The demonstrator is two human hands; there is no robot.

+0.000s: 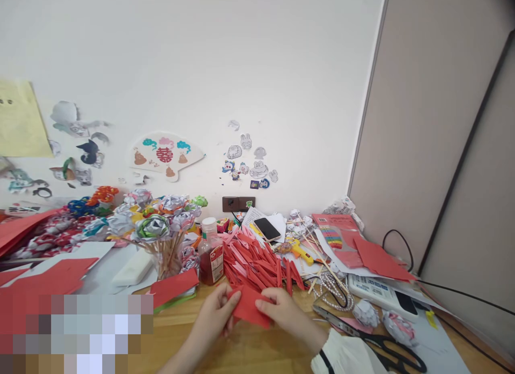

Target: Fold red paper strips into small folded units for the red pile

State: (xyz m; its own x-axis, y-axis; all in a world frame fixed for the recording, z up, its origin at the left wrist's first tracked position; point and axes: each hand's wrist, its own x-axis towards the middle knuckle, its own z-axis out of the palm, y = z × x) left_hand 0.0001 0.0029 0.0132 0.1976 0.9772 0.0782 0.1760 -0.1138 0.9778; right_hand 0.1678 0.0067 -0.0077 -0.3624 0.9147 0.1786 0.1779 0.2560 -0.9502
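Note:
A piece of red paper [251,305] is stretched between my two hands, just above the wooden table. My left hand [219,308] pinches its left side with the thumb on top. On its right side, my right hand [281,309] grips it between thumb and fingers. Right behind the paper lies a big pile of folded red paper strips [253,258]. A glass bottle with a red label [211,256] stands beyond my left hand.
To the left, paper flowers on sticks [155,226] fill a holder beside more red sheets [175,287]. Black-handled scissors [386,344], bead strings [332,288] and crumpled paper flowers [398,327] lie to the right. Behind are a phone [267,229] and a yellow glue gun [301,251].

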